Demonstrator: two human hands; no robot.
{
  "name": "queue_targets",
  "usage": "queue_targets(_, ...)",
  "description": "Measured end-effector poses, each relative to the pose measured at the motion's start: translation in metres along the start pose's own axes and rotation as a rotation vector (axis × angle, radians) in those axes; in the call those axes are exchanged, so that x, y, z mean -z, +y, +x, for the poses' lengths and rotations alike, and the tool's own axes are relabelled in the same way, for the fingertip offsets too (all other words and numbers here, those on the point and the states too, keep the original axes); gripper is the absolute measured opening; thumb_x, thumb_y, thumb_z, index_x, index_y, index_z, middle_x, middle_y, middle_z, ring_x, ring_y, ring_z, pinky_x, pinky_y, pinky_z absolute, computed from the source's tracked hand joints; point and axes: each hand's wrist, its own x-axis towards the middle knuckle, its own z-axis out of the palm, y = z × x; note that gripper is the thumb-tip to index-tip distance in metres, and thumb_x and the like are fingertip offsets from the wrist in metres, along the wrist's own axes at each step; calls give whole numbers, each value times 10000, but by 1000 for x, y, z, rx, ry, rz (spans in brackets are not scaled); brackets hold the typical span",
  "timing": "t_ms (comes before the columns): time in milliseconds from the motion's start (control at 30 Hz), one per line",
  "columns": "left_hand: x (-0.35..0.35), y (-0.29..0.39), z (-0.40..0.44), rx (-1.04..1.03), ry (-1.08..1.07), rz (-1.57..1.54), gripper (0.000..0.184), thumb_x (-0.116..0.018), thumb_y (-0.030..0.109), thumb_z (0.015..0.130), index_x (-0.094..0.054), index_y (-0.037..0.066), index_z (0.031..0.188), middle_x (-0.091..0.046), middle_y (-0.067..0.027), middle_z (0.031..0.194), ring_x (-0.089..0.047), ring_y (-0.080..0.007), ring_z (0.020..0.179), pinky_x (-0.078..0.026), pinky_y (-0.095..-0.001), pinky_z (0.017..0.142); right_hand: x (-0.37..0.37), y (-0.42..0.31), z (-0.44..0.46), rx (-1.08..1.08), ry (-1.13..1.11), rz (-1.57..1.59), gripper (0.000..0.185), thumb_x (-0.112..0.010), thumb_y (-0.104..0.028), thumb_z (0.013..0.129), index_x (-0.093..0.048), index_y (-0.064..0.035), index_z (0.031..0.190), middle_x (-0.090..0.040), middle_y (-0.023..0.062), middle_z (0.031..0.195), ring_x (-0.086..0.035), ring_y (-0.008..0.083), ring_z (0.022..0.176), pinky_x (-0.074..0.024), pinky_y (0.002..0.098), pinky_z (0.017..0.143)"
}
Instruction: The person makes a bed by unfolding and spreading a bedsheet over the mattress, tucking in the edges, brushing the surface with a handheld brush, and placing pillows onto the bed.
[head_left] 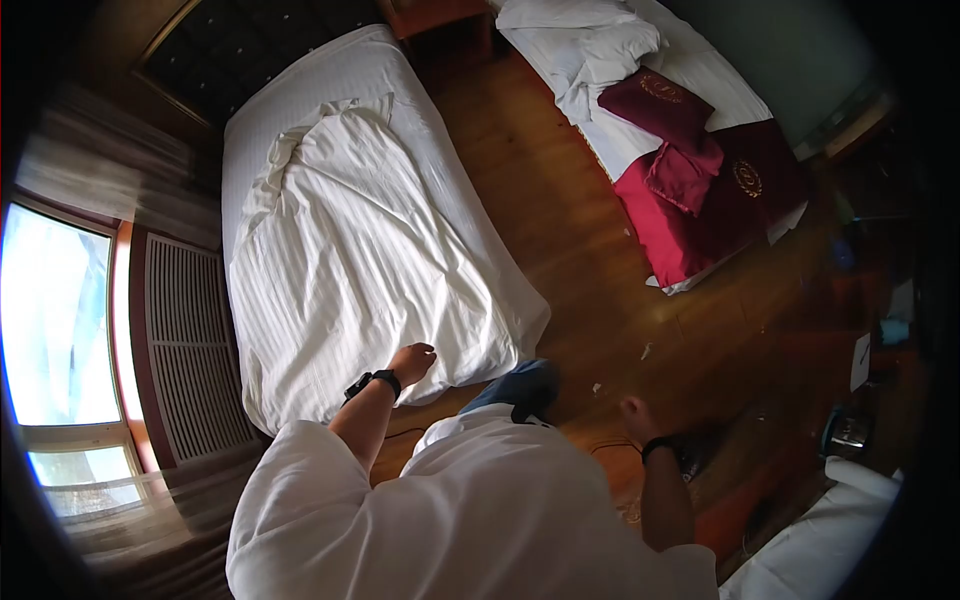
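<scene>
We see the rumpled white cover (pixel 350 235) spread over the near bed (pixel 425 130), its ruffled end towards the headboard (pixel 265 45) and its folds running down to the foot. Our left hand (pixel 412 364) is at that foot end, just over the cover's near edge, so most of the cloth lies ahead of it. Its fingers look partly curled; we cannot tell whether they touch or pinch the fabric. Our right hand (pixel 637 415) hangs over the wooden floor (pixel 540 170), well apart from the cover, which lies ahead and to the left of it. That hand is blurred, and we cannot tell whether it is open or closed. Farther off on the right stands a second bed (pixel 598 147), bearing a maroon runner (pixel 655 235).
</scene>
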Motion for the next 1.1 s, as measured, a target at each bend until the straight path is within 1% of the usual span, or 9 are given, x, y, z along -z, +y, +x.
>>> queue_targets(167,22,48,2,417,-177,69,437,-517,373,889,-672,39,1124,-644,-200,1170,-575,-359,1138,-434,-438,993,62,-54,86,84,7,54,391,-564,-321,924,-625,7,1127,-682,184,1008,-664,287,972,-506,382,851)
queue_targets(333,30,74,109,386,-254,53,451,-497,387,894,-672,40,1121,-622,-192,1217,-564,-355,1157,-425,-421,1013,119,18,227,-110,-50,155,394,-520,-335,940,-634,6,1100,-677,189,1015,-659,294,959,-505,396,842)
queue_targets(400,37,95,168,382,-148,-60,435,-504,370,895,-673,30,1109,-638,-192,1186,-582,-356,1131,-445,-417,991,163,12,260,370,-47,-682,344,-470,-272,954,-641,1,1075,-664,210,1046,-639,332,983,-496,422,871)
queue_targets(467,67,137,229,390,-88,-186,413,-537,356,887,-669,45,1124,-671,-209,1094,-621,-366,1061,-483,-424,936,198,-6,304,284,-276,-1017,295,-447,-203,952,-647,-9,1050,-647,228,1074,-614,373,1010,-481,443,905)
queue_targets(600,166,236,337,234,60,-343,408,-514,365,924,-641,56,1158,-670,-178,1104,-611,-366,1068,-483,-433,923,250,-133,407,206,-631,-1140,284,-440,-192,954,-648,-14,1026,-635,238,1071,-599,385,1024,-474,455,902)
queue_targets(800,268,240,470,113,230,-383,400,-480,351,941,-625,83,1199,-652,-170,1153,-610,-362,1072,-477,-440,932,277,-205,624,726,-300,-898,119,-565,-189,822,-642,-102,850,-629,88,883,-608,294,919,-522,424,736)
queue_targets(900,312,205,519,410,236,-451,396,-472,353,930,-641,88,1171,-661,-181,1128,-611,-372,1066,-475,-443,936,265,-317,736,877,-361,-834,143,-569,-215,855,-633,-88,869,-617,91,863,-622,259,853,-522,395,706)
queue_targets(933,320,189,531,439,242,-478,396,-472,353,930,-641,88,1171,-661,-181,1128,-611,-372,1066,-475,-443,936,264,-378,756,131,-475,-406,342,-495,-313,924,-651,-24,1020,-657,221,993,-619,397,990,-479,435,874)
queue_targets(1100,378,146,559,857,573,-667,370,-526,322,925,-659,56,1144,-686,-212,1032,-648,-350,1009,-495,-409,896,221,-592,957,356,-475,-682,313,-548,-311,923,-678,-34,991,-692,160,922,-656,321,897,-502,405,798)
